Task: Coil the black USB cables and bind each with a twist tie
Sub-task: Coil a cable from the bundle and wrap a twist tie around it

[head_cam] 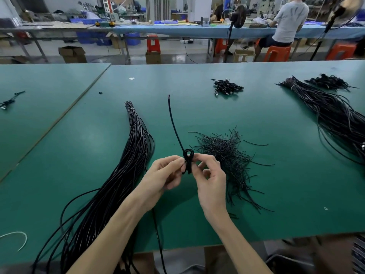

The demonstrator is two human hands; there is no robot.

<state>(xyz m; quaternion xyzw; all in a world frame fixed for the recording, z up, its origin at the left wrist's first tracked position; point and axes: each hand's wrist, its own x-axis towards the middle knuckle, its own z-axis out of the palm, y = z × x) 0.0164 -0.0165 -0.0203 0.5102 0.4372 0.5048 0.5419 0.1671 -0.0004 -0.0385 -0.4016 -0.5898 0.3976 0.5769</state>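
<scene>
Black cable (pixel 189 166) folded into small loops.
The left hand (pixel 165 175) and right hand (pixel 210 182) both pinch it; one tail arcs away.

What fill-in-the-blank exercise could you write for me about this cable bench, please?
1. The left hand and the right hand both pinch one folded ____ cable.
2. The pile of twist ties lies on the ____ side of the hands.
3. The long cable bundle rests on a ____ table.

Missing words: black; right; green.
</scene>
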